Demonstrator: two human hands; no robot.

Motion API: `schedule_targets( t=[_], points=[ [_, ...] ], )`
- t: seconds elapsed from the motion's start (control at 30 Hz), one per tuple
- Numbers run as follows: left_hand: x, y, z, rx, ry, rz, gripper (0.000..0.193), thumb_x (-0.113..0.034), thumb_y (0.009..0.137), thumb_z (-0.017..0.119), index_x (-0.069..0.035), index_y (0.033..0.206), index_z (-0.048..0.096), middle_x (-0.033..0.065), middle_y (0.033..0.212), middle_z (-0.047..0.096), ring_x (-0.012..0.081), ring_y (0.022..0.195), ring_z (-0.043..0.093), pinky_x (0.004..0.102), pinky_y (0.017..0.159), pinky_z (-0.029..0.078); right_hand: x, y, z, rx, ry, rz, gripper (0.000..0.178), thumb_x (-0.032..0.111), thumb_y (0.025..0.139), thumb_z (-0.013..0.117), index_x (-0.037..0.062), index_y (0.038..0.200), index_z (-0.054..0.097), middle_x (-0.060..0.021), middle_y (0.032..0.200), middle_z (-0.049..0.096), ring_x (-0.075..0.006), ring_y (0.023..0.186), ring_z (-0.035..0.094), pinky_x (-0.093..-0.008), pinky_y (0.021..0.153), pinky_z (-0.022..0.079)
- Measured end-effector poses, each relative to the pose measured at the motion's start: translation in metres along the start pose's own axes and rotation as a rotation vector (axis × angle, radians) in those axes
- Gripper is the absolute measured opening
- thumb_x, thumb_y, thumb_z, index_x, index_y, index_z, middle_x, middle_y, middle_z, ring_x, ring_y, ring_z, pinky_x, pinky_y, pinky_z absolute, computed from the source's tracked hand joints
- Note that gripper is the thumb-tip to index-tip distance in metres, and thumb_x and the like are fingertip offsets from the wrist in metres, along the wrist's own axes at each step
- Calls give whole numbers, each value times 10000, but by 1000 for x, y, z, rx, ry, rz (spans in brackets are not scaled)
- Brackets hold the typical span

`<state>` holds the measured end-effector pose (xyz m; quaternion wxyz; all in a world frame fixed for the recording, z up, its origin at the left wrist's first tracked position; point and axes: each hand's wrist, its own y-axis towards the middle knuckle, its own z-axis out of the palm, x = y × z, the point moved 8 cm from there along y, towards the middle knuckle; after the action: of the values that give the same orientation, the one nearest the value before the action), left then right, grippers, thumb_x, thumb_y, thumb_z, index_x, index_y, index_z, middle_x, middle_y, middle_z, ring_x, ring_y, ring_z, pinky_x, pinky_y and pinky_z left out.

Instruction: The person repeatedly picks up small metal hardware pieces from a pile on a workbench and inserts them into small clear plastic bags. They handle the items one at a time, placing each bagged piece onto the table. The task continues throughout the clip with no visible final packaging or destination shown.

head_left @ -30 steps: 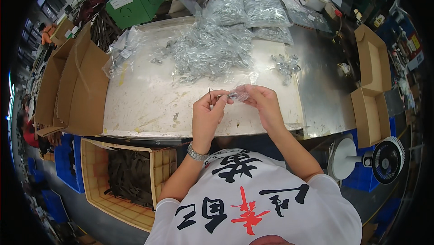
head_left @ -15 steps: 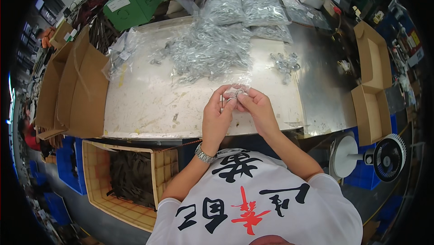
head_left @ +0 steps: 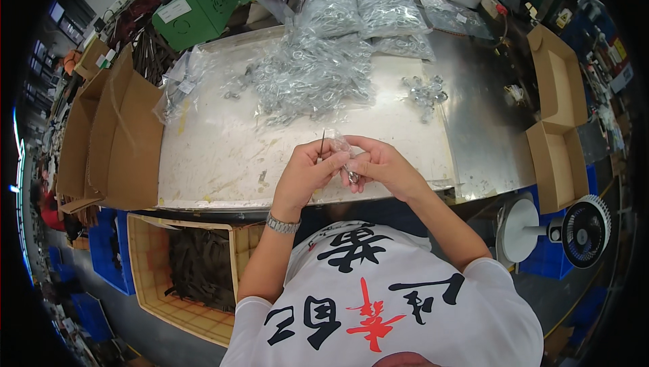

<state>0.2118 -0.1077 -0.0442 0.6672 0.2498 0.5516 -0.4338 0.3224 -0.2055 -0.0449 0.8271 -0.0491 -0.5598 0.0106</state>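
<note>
My left hand (head_left: 305, 172) and my right hand (head_left: 387, 167) meet above the near part of the white tabletop (head_left: 223, 171), both closed. Between them they pinch a small clear plastic bag (head_left: 337, 140). Shiny metal hardware (head_left: 353, 177) shows under the right fingers; its exact kind is hidden. From the left fingers a thin dark pointed tool (head_left: 322, 142) sticks up, most of it covered. Beyond the hands lies a heap of bagged metal hardware (head_left: 307, 79). A small cluster of similar metal pieces (head_left: 426, 93) is to its right.
Large filled plastic bags (head_left: 392, 8) are stacked at the back, near a green machine (head_left: 196, 12). Cardboard boxes stand left (head_left: 128, 130) and right (head_left: 561, 164). A yellow crate (head_left: 152, 286) with dark strips is below the table's left edge; a fan (head_left: 585, 235) stands right.
Both hands have moved slightly nearer to me and the left has shifted left. The small bag has turned, with metal showing at its lower end. The pointed tool now sticks up more clearly.
</note>
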Motion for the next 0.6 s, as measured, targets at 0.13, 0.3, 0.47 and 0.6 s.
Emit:
schedule_targets(
  t=[0.13,0.3,0.47,0.6],
  points=[
    [-2,-3,6,-134,179,105,119,-107,1032,695,-1,1085,692,-31,809,642,5,596,478,193,515,326,-2,-4,-7,-111,-156,28,470,185,1085,623,-59,1478,536,-91,937,758,-127,787,700,-273,744,585],
    [-7,-7,17,-198,222,210,113,-83,1057,642,20,1081,683,-21,800,649,32,693,556,206,603,408,31,-19,18,-171,-756,-86,250,148,1062,616,-10,1249,664,-138,954,741,-251,800,717,-379,730,567],
    [-4,-3,15,-176,269,205,125,-89,1056,642,14,1112,688,-7,766,639,24,622,510,207,550,377,29,-24,24,-301,-1104,-350,144,109,1014,635,14,1116,671,-207,952,703,-414,870,680,-494,766,540],
    [-5,-6,-6,-194,-35,96,167,-117,1055,661,8,1160,694,-19,705,592,12,531,402,209,489,311,28,-27,16,-310,-1021,-389,164,146,1067,602,-12,1077,644,-151,827,617,-276,716,611,-391,677,500]
  ],
)
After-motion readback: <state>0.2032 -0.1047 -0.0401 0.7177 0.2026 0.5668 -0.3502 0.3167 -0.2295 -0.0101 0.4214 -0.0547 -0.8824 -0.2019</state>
